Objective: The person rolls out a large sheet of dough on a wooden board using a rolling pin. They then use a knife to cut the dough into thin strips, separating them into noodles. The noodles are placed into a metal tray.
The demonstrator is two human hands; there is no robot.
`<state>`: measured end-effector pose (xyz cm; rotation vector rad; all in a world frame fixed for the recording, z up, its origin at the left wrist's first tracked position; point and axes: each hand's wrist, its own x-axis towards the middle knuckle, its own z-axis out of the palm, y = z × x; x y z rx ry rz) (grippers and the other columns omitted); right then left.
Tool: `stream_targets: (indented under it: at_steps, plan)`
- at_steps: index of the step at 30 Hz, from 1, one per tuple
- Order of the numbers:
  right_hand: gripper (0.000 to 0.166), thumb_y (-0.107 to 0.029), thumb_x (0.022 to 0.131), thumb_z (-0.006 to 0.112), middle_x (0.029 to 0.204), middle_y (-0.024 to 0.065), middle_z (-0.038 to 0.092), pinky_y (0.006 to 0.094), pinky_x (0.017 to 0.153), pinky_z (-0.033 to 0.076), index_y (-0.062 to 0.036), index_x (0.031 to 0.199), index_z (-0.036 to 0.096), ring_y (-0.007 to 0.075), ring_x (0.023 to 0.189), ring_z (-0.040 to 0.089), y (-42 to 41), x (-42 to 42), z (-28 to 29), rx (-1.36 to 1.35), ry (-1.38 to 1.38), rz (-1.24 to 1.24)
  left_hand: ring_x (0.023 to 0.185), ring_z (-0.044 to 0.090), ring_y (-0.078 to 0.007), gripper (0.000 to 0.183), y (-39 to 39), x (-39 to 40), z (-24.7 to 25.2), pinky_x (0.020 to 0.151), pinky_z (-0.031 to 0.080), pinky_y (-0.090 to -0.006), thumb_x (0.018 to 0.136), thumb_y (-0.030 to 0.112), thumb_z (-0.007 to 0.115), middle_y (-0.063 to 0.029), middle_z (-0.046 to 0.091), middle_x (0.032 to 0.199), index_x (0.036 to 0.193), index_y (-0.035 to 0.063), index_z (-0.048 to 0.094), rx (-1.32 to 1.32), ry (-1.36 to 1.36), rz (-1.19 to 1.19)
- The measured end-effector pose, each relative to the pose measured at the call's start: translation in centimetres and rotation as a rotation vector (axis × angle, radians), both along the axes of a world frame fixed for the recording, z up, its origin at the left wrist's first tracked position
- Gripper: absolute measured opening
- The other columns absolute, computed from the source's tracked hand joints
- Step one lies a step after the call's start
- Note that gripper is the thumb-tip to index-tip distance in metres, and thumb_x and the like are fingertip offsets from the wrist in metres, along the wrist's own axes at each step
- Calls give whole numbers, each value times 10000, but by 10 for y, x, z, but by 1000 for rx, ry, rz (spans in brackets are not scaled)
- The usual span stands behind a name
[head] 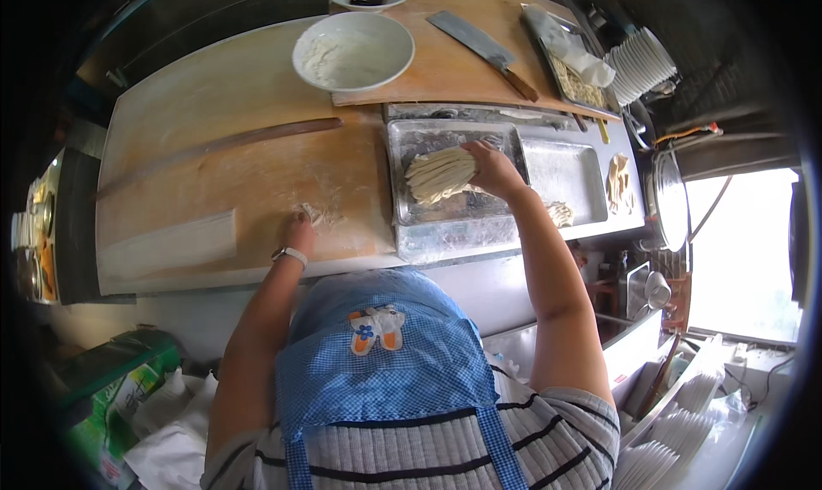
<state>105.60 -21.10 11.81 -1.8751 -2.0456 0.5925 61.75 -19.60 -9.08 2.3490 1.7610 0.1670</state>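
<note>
My right hand [493,169] grips one end of a bundle of fresh noodles [440,174] over a floured metal tray [411,215]. On the wooden board [347,188], my left hand [300,233] is at some scraps of dough or flour [311,213]; its fingertips are partly hidden, so I cannot tell whether they pinch anything. A folded pale dough sheet [186,239] lies to the left of that hand. Behind it, a long rolling pin [282,130] rests across the board.
A white bowl of flour [353,50] and a cleaver [478,40] are at the back. A second metal tray [565,169] is on the right, with more dough pieces [618,182] beside it. Stacked white plates [642,63] stand at the far right, near a tray of chopped food [578,85].
</note>
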Motion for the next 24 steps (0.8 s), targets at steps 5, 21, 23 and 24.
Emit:
stream_targets:
  at_steps: [5,21,23,24]
  plan:
    - [752,-57,729,715,1419,44,456,405,1053,405,-297,1395,462,289,1292,439,-32,56,-49,-13,-347,79,697,633,-335,189,7,-9,-5,646,529,-416,817,119,627,-185,651,784,942,1,548,-114,-179,99]
    - [486,-59,918,618,1148,113,667,266,767,551,-79,1382,476,133,886,666,-42,-2,-38,31,870,-215,548,412,-14,164,28,174,172,478,308,-167,954,181,585,9,608,763,1052,50,587,-625,-1041,-40]
    - [484,-96,943,607,1129,127,662,262,765,550,-42,1396,447,156,902,670,-41,-16,-27,-38,1067,-165,554,411,-14,168,25,206,182,490,315,-165,952,188,589,12,611,766,1054,53,590,-662,-1085,-144]
    - [433,-102,945,608,1092,119,667,260,762,549,-20,1352,485,150,892,668,-40,-19,-22,-47,1134,-180,559,406,-10,170,24,219,187,496,316,-166,952,193,592,17,615,767,1049,54,596,-670,-1082,-170]
